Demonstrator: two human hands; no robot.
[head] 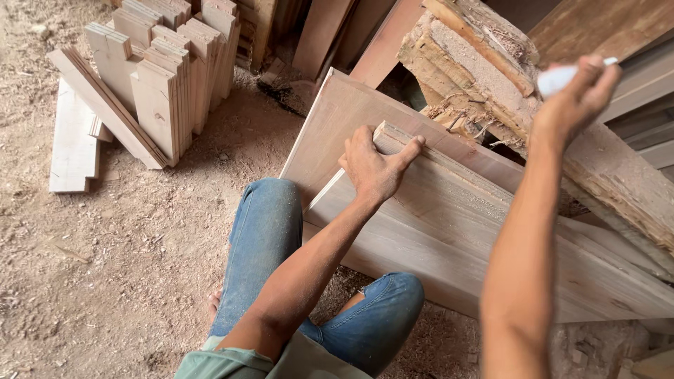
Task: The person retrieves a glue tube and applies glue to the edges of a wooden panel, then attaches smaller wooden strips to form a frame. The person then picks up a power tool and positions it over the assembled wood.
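Observation:
My left hand (374,165) grips the top end of a pale wooden plank (449,231) that leans on edge in front of me, thumb over its upper edge. A wider brownish board (337,119) stands just behind it. My right hand (572,98) is raised at the upper right, fingers closed on a small white object (556,78), held above a rough, splintered log slab (484,77). My knees in blue jeans (267,238) are bent beneath the plank.
Short cut boards (168,77) stand stacked at the upper left, with a flat pale piece (74,140) lying beside them. Sawdust covers the floor (119,281). More timber and dark planks (330,28) lean along the back.

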